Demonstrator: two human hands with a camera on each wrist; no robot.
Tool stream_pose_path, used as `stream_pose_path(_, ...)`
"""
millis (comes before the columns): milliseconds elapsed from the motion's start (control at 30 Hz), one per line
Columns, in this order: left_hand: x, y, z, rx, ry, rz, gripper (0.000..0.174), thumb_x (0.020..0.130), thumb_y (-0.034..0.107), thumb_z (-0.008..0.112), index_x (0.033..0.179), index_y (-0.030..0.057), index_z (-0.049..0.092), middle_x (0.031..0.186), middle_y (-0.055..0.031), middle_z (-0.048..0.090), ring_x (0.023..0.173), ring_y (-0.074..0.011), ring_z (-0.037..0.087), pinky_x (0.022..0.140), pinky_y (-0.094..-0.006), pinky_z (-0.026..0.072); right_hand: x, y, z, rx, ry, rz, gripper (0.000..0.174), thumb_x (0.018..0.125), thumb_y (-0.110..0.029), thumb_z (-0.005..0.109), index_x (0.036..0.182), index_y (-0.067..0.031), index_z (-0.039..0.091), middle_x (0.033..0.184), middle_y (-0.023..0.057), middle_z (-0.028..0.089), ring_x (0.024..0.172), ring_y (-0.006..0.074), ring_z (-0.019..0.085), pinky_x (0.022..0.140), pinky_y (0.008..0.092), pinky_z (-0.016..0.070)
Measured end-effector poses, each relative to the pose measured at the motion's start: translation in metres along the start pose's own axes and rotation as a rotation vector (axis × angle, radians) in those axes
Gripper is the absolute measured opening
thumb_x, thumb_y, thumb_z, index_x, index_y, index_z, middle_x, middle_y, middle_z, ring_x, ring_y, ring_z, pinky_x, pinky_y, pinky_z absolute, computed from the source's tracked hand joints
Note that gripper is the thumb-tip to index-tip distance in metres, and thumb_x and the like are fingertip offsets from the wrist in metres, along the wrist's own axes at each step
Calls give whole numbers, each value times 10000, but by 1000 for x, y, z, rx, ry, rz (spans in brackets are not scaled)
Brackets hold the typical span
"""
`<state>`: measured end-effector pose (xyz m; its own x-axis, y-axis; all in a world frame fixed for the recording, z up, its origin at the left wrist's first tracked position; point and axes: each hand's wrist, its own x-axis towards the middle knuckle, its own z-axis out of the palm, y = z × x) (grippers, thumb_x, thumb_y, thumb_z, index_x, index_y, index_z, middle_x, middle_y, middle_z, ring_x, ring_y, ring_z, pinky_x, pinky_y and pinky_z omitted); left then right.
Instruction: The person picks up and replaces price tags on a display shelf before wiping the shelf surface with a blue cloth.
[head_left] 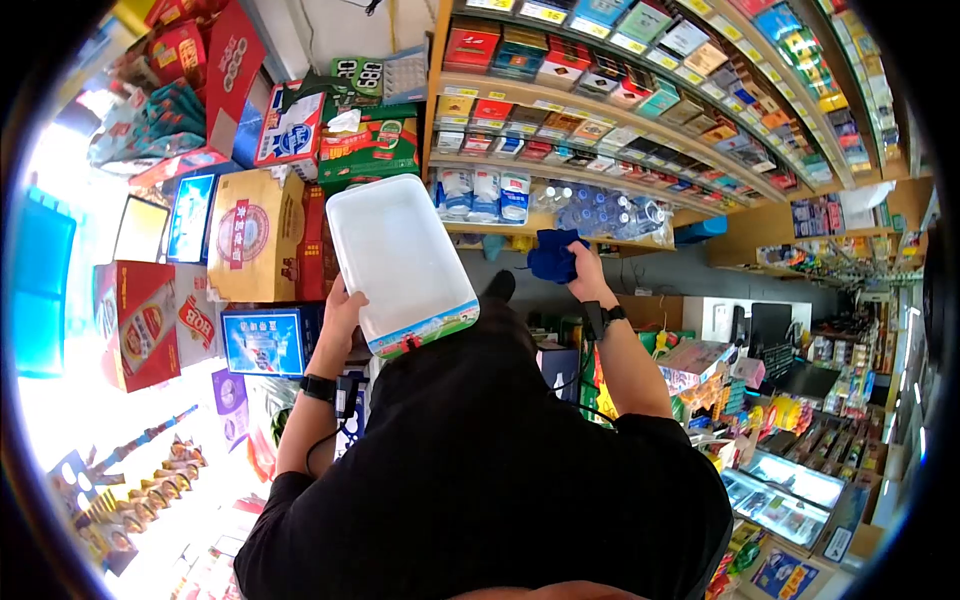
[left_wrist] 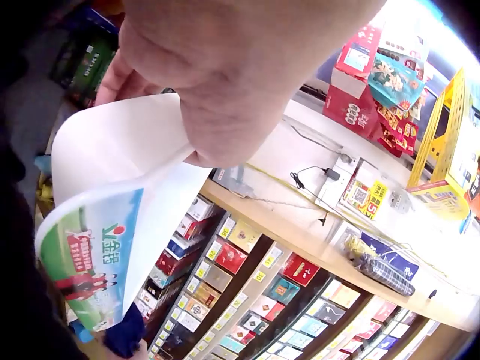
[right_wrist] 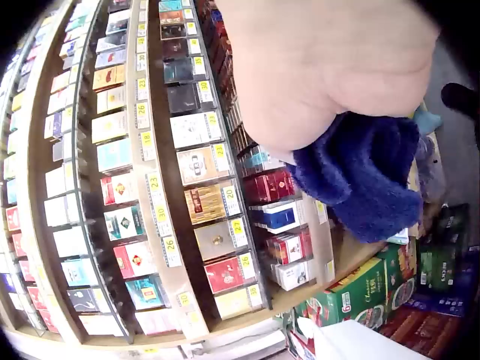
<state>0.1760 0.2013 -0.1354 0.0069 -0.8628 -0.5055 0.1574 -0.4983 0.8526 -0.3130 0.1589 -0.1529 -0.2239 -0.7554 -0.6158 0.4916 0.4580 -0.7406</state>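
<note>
My left hand [head_left: 343,318] grips the near left rim of a white plastic bin [head_left: 398,255], its thumb over the edge. The bin is shallow and rectangular, tilted so that its bare inside faces up in the head view. A colourful printed label with green and blue runs along its near side, seen larger in the left wrist view. Out to the right, my right hand [head_left: 588,278] holds a bunched dark blue cloth [head_left: 551,257]. In the right wrist view the fluffy cloth [right_wrist: 367,180] hangs from under the hand, and the fingertips are hidden.
Ahead rises a wooden shelf [head_left: 600,105] of cigarette packs with price tags; bottles [head_left: 610,212] stand on its lowest board. Stacked cartons [head_left: 255,235] crowd the left side. A monitor and keyboard [head_left: 768,345] are on the right, beside a counter full of small goods.
</note>
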Motion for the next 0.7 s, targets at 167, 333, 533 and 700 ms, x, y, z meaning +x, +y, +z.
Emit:
stream_pose_path(167, -9, -10, -8, -50, -29, 3, 736, 841, -34, 541, 1574, 0, 479, 1349, -163, 700, 1230, -269, 671, 1047, -366, 520, 21, 7, 1, -184, 57, 11, 216, 982, -74, 602, 1163, 2, 693, 1077, 115, 757, 916, 305, 761, 788, 468, 648)
stream_pose_path(333, -2, -32, -22, -66, 38, 92, 734, 815, -63, 531, 1548, -17, 503, 1360, -134, 691, 1238, -254, 657, 1059, -360, 511, 82, 35, -2, 40, -150, 89, 324, 1062, -237, 528, 1185, 0, 710, 1105, 166, 791, 1002, 339, 775, 905, 499, 637)
stream_pose_path(533, -3, -25, -28, -45, 58, 130, 768, 789, -8, 534, 1555, -24, 488, 1343, -151, 693, 1207, -273, 679, 1032, -363, 532, 45, -8, 87, 47, -278, 53, 230, 985, -180, 755, 1161, -36, 725, 1048, 121, 780, 946, 304, 782, 794, 492, 662)
stream_pose_path(700, -7, 5, -14, -65, 23, 119, 738, 793, -18, 525, 1531, -38, 497, 1320, -165, 692, 1190, -275, 686, 1005, -357, 544, 54, -25, 100, 88, -418, 115, 323, 974, -120, 698, 1280, -18, 685, 1139, 131, 767, 983, 316, 767, 833, 490, 651)
